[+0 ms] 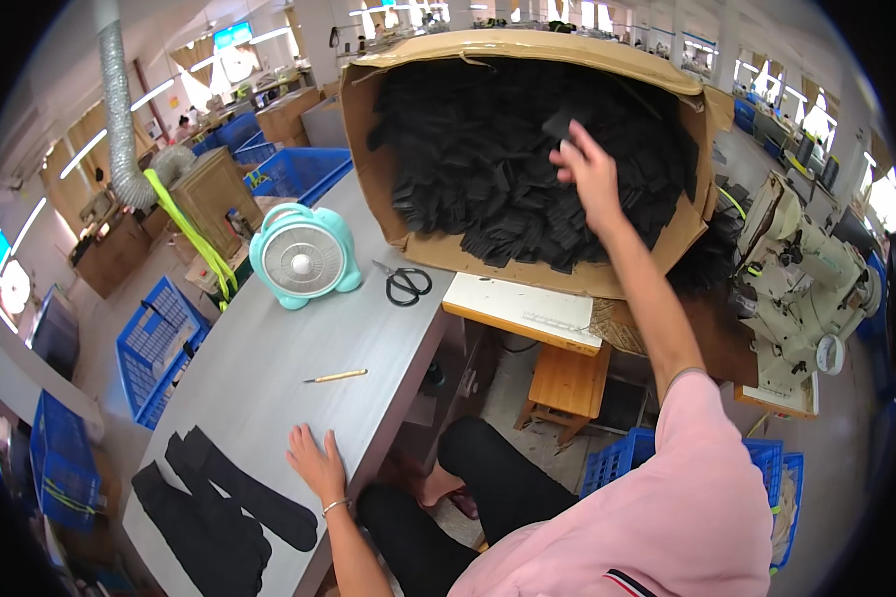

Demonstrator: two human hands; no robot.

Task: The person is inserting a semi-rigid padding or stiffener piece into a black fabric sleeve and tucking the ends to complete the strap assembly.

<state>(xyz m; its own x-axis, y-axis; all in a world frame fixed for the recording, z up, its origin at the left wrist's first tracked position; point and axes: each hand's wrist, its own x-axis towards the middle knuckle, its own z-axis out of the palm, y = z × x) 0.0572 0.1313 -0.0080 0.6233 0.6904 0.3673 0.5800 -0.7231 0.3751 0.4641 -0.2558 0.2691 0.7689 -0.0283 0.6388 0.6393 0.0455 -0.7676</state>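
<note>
While the right hand [589, 171] reaches into the cardboard box [528, 48], which lies tipped on its side, its fingers pinch one small black fabric piece [558, 124] lifted just above the heap of black fabric pieces [488, 179] filling the box. Such a piece is judged light, limp and non-fragile; a fingertip pinch at one edge should suffice, though neighbouring pieces may cling. Well apart from the box, at the near edge of the grey table [269, 358], the left hand [316, 463] rests flat with fingers spread, holding nothing, just beside long black socks [219, 507]. Between box and left hand lie scissors [405, 283], a pencil [336, 376] and a small teal fan [304, 257].
</note>
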